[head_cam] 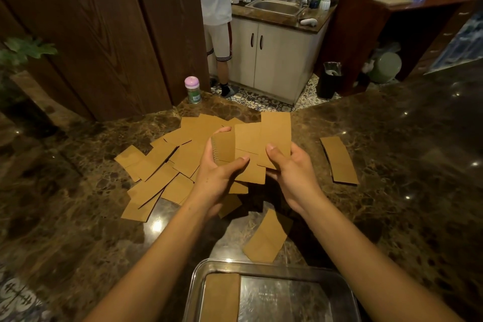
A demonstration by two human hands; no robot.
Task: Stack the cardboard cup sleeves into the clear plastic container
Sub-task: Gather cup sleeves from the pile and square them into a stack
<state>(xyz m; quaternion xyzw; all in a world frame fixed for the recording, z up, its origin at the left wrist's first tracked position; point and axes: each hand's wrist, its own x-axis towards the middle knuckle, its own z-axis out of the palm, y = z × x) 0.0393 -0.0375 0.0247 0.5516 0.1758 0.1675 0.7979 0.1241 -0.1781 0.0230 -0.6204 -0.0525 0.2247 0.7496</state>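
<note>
**Uneven bunch in both hands: may spill before it reaches the box**

Dark marble table [405,164] carries everything. The clear plastic container [274,268] sits at the near edge, between the forearms, and is the ref. pt for all below.

- Beyond it & to the left: big loose pile [162,164] of cardboard cup sleeves, fanned out and overlapping at all angles.
- Straight beyond it, raised off the table: left hand [219,180] & right hand [292,175], each w/ fingers and thumb curled round one held bunch [264,136] of sleeves. The bunch isn't squared, and its edges stick out at diff. angles.
- Beyond it & to the right, well apart: small tidy stack [339,162].
- Just beyond its far rim: one stray sleeve [266,238], lying flat.
- Inside it, along the left wall: sleeves already laid [222,298].

Risks, as I judge them:
- The bunch is fanned, so the grip prob. bites only some sleeves. The loose ones could slide out on the way down.
- Sleeves are tapered. If some face the other way, the new layer won't sit flat on those in the container & may topple.
- The table is glossy, so dropped sleeves could skid.
- The forearms are low, so pulling back could knock the rim or sweep the stray sleeve away.
</note>
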